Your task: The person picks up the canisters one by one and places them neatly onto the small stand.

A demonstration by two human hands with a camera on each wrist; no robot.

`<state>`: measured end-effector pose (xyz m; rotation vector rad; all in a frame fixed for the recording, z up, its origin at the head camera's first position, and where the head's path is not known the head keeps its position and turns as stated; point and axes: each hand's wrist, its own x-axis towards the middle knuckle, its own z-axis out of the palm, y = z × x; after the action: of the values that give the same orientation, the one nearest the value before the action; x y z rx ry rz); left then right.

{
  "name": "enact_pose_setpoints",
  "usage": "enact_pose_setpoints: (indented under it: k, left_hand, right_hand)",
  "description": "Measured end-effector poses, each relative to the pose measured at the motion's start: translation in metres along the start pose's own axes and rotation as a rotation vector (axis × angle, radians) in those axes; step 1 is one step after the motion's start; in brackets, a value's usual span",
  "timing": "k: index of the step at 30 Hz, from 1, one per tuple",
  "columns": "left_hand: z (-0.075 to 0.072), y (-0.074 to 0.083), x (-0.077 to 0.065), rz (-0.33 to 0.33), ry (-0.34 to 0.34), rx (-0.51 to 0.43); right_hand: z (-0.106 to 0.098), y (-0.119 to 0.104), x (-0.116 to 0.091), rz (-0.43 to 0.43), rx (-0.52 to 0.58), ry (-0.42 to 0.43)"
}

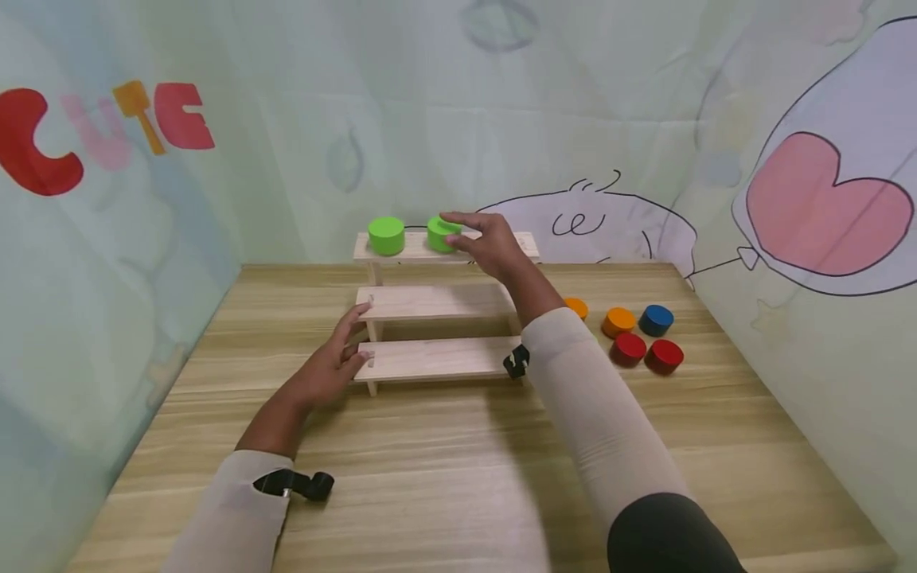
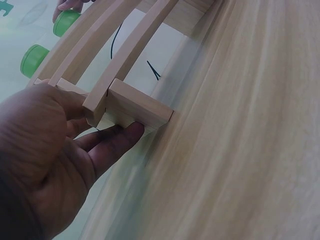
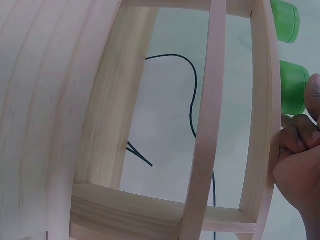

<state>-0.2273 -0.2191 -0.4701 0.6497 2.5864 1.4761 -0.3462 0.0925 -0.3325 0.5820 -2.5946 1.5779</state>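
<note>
A three-step wooden stand (image 1: 430,358) stands on the table. Two bright green round blocks sit on its top step. The left green block (image 1: 386,236) is untouched; my right hand (image 1: 496,248) pinches the other green block (image 1: 438,235) between thumb and fingers. In the right wrist view this green block (image 3: 294,87) stands on the top board against the fingertips. My left hand (image 1: 325,370) holds the stand's left end at the lower two steps. The left wrist view shows its fingers around the end of the wooden frame (image 2: 137,100).
To the right of the stand, a blue block (image 1: 656,320), orange blocks (image 1: 618,322) and red blocks (image 1: 665,356) lie on the table (image 1: 430,477). My right forearm partly hides this group. A printed curtain (image 1: 286,159) hangs behind and at both sides.
</note>
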Motion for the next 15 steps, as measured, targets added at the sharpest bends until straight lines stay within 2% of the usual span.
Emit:
enact_pose_setpoints:
  k: [4, 8, 15]
  left_hand:
    - [-0.002, -0.001, -0.001, 0.015, 0.001, -0.024]
    - [0.000, -0.001, -0.001, 0.027, 0.003, -0.028]
    - [-0.001, 0.002, -0.003, 0.009, 0.009, -0.020]
  right_hand:
    - [-0.002, -0.001, -0.003, -0.040, 0.004, 0.032]
    - [-0.012, 0.000, -0.010, -0.008, 0.002, 0.066]
    - [-0.034, 0.000, -0.023, 0.075, -0.016, 0.117]
